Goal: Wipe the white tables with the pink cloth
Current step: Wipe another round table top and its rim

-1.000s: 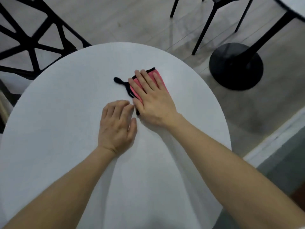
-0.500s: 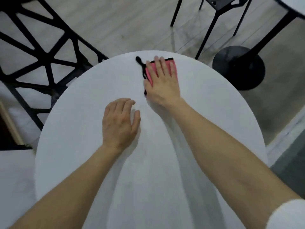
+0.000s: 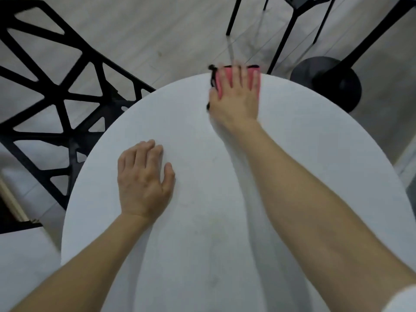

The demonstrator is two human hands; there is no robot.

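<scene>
Tabletop: round white table (image 3: 202,233) is filling the middle of the view, with both of the person's arms reaching across it.
Right hand: right hand (image 3: 236,102) is pressing palm down on the pink cloth, fingers straight and slightly spread, pinching nothing (the fingertips are blurring, so finer detail cannot be told).
Cloth: pink cloth (image 3: 226,72) is lying under the right hand's fingers at the table's far edge, pink showing between them, its far side sitting at the rim.
Trim: black edging (image 3: 212,75) is running along the cloth's left and far sides, with a small loop poking out at the far-left corner.
Left hand: left hand (image 3: 144,181) is resting palm down on the table, nearer the person and left of centre, fingers close together and relaxed, thumb out to the side, holding nothing, well apart from the cloth.
Sleeve: white sleeve (image 3: 403,298) is showing at the lower right corner, on the right arm.
Left side: black chair (image 3: 56,97) with an open triangular lattice is standing beside the table.
Far side: black chair legs (image 3: 290,25) and a round black pedestal base (image 3: 326,84) are standing beyond the rim.
Floor: pale grey floor (image 3: 146,30) is stretching beneath everything.
</scene>
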